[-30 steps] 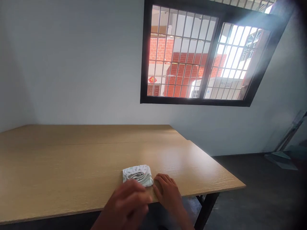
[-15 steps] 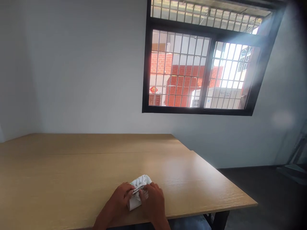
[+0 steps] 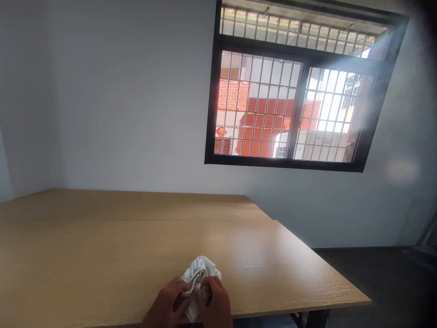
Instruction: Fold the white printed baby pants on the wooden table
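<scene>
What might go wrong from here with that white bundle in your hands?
The white printed cloth bundle sits close to the front edge of the wooden table, so it might slip off. The thin cord held by the left hand and right hand might slide loose.
</scene>
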`<control>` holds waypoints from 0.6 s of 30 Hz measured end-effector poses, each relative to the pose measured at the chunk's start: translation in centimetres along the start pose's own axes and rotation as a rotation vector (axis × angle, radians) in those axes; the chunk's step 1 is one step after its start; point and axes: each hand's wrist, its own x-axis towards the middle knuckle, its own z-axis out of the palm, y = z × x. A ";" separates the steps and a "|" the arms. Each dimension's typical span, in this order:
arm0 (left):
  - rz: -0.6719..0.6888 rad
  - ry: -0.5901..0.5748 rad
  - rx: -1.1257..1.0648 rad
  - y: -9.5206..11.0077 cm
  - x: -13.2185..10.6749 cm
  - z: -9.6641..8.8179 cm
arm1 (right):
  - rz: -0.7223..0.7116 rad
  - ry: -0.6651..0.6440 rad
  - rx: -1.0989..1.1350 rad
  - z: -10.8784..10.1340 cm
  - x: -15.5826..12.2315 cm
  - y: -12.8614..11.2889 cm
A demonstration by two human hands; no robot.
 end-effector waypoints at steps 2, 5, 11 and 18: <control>-0.023 0.027 -0.013 0.2 -0.1 -0.3 | -0.028 0.008 -0.018 0.2 0.0 -0.1; -0.081 0.098 -0.037 0.2 -0.2 -0.6 | -0.003 0.050 -0.060 0.6 -0.1 -0.1; -0.163 0.147 -0.069 0.7 0.4 -0.8 | 0.025 -0.048 -0.127 0.6 -0.2 -1.1; -0.210 -0.010 -0.058 2.6 -2.3 -3.8 | -0.100 -0.321 -0.041 -4.6 0.7 -0.9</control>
